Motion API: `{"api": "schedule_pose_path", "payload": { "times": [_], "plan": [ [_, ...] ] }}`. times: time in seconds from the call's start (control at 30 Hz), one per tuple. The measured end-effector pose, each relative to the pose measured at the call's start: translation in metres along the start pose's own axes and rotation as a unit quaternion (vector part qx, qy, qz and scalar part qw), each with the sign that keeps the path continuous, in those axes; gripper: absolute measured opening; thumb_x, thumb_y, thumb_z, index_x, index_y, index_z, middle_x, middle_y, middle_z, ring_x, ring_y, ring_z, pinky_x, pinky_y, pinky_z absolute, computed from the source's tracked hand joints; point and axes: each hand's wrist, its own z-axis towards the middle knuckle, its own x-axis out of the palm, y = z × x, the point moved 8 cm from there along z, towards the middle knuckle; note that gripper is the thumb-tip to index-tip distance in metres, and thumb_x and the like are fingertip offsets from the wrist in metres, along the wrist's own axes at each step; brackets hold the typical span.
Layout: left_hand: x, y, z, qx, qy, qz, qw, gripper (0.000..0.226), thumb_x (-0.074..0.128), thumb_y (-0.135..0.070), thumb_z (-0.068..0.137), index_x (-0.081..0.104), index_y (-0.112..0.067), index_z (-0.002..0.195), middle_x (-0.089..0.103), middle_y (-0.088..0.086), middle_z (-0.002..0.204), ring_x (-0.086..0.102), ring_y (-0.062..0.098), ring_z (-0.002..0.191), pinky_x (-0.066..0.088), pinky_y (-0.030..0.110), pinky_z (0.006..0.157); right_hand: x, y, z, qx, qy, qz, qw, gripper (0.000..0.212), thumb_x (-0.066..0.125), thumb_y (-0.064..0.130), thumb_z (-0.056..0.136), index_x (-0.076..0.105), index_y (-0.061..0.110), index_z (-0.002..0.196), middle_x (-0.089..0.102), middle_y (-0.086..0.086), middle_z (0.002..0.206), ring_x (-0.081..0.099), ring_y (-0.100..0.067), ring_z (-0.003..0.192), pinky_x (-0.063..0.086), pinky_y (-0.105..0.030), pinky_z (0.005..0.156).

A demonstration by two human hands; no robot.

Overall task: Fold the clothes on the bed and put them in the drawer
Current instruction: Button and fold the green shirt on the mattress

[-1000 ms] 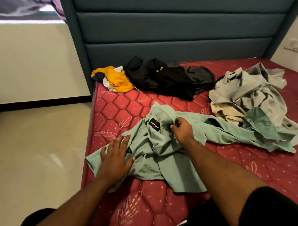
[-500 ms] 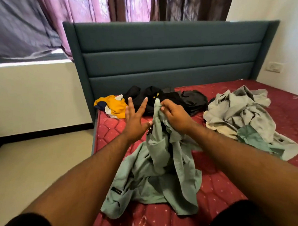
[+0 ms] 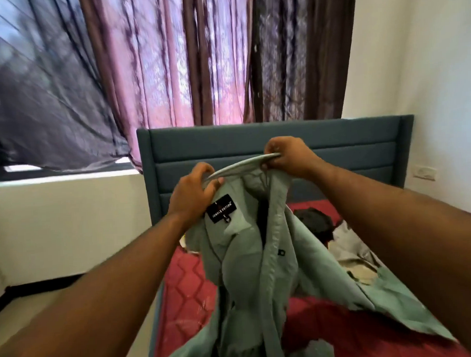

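You hold sage-green cotton shirt (image 3: 248,258) above red mattress (image 3: 185,294): left hand (image 3: 193,192), right hand (image 3: 287,155) pinch collar ends; body hangs straight down.

Blue-grey padded headboard (image 3: 276,138) with horizontal channels stands against the far side. Behind it, purple-brown curtains (image 3: 196,58) hang full height; daylight glows pink through them. Window (image 3: 22,79) at left, dark netting across it, bright sill below. White walls (image 3: 413,62); wall socket (image 3: 424,172) at right. Pale floor, dark skirting.
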Motion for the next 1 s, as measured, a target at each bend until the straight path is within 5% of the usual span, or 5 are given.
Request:
{"api": "schedule_pose_path", "payload": {
  "times": [0.27, 0.5, 0.67, 0.83, 1.0],
  "plan": [
    [-0.064, 0.028, 0.006, -0.060, 0.346, 0.225, 0.909, 0.023, 0.082, -0.026, 0.074, 0.070, -0.030, 0.093, 0.072, -0.006, 0.097, 0.065, 0.013, 0.093, 0.051, 0.027, 0.078, -0.051, 0.057, 0.022, -0.072, -0.006, -0.023, 0.997, 0.045, 0.089, 0.027, 0.062, 0.046, 0.022, 0.074, 0.054, 0.001, 0.075, 0.049, -0.016, 0.070, 0.039, -0.031, 0.063],
    [-0.111, 0.041, -0.048, -0.038, 0.011, 0.204, 0.978, 0.029, 0.055, -0.026, 0.090, 0.061, -0.029, 0.118, 0.071, 0.007, 0.102, 0.066, 0.032, 0.088, 0.045, 0.033, 0.068, -0.056, 0.073, 0.009, -0.124, 0.039, -0.162, 0.978, 0.048, 0.084, 0.044, 0.066, 0.046, 0.026, 0.088, 0.054, 0.005, 0.089, 0.053, -0.021, 0.080, 0.039, -0.031, 0.067],
    [-0.102, 0.008, -0.078, 0.116, 0.041, 0.268, 0.956, 0.061, 0.063, -0.015, 0.086, 0.033, -0.038, 0.134, 0.048, 0.002, 0.135, 0.066, 0.035, 0.071, 0.052, 0.038, 0.060, -0.064, 0.063, -0.006, -0.093, 0.051, -0.168, 0.980, 0.033, 0.080, 0.040, 0.074, 0.059, 0.014, 0.073, 0.058, -0.002, 0.073, 0.056, -0.024, 0.074, 0.046, -0.037, 0.069],
    [-0.085, 0.015, -0.079, 0.121, 0.321, 0.345, 0.874, 0.042, 0.052, -0.047, 0.093, 0.031, -0.046, 0.129, 0.047, 0.005, 0.136, 0.059, 0.029, 0.105, 0.045, 0.032, 0.084, -0.063, 0.049, -0.029, -0.053, 0.096, -0.209, 0.972, 0.030, 0.071, 0.045, 0.082, 0.068, 0.016, 0.073, 0.064, -0.003, 0.079, 0.058, -0.022, 0.076, 0.044, -0.034, 0.070],
    [-0.128, -0.005, -0.046, 0.067, 0.198, 0.448, 0.870, 0.031, 0.050, -0.033, 0.095, 0.056, -0.029, 0.124, 0.056, 0.007, 0.124, 0.061, 0.031, 0.102, 0.047, 0.032, 0.080, -0.083, 0.063, -0.037, -0.030, 0.003, -0.220, 0.975, 0.029, 0.069, 0.044, 0.085, 0.071, 0.016, 0.083, 0.064, -0.010, 0.090, 0.060, -0.030, 0.085, 0.044, -0.033, 0.072]
  ]
}}
